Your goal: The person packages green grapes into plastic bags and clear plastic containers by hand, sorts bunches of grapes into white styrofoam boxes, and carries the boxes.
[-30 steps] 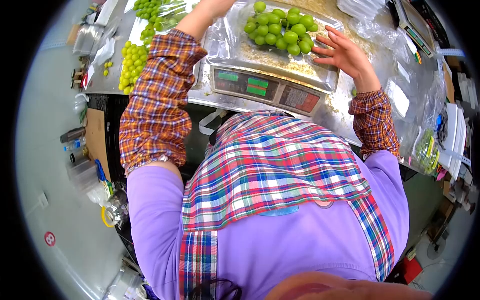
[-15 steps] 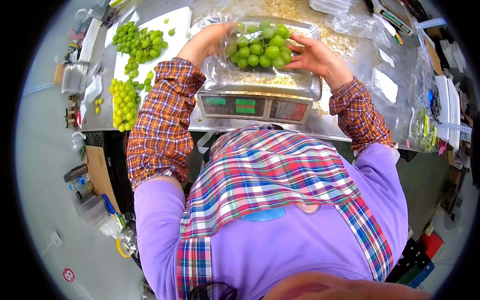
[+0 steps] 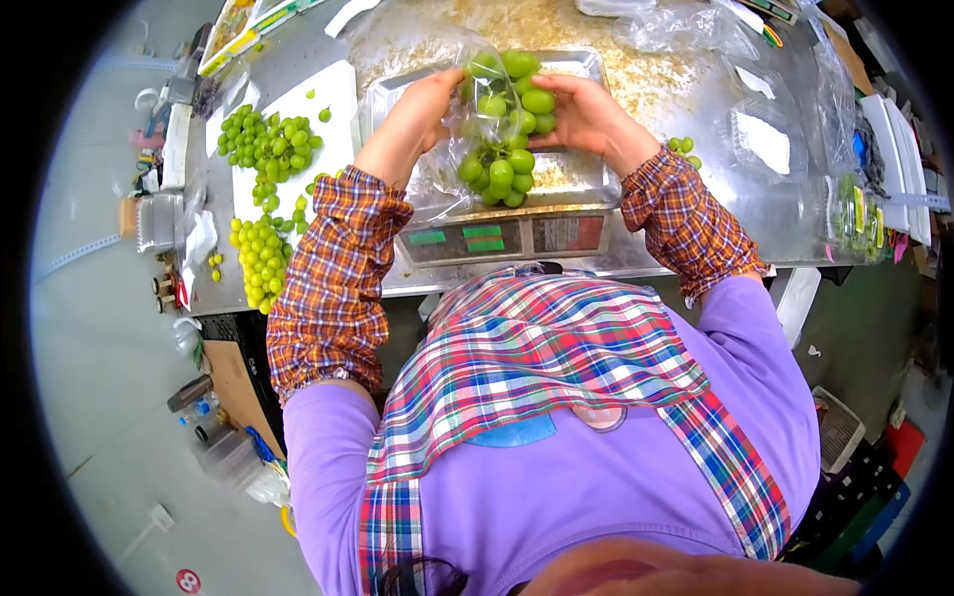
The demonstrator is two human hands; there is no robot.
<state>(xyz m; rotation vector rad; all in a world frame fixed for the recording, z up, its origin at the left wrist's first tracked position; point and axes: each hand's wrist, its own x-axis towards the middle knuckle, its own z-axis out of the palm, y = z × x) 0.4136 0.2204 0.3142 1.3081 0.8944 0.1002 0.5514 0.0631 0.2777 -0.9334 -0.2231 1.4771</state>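
Observation:
A bunch of large green grapes (image 3: 500, 171) is held over the metal weighing tray (image 3: 604, 184), its lower end hanging towards me. Clear plastic (image 3: 455, 164), which looks like a bag, covers part of the bunch's left side. My left hand (image 3: 422, 111) is closed on the plastic at the bunch's left edge. On the other side my right hand (image 3: 581, 111) grips the grapes, thumb on top and fingers partly hidden. Beneath the tray is the scale (image 3: 512, 238), with green display windows facing me.
More green grapes (image 3: 268, 144) lie on a white board (image 3: 343, 109) to the left, with a yellower bunch (image 3: 260, 258) nearer me. A few loose grapes (image 3: 684, 149) sit right of my right forearm. Clear plastic packaging (image 3: 686, 30) lies at the back right of the metal table (image 3: 686, 94).
The bunch has turned from lying crosswise to hanging lengthwise towards me. My right hand has moved in and closed on it. The whole view has shifted slightly.

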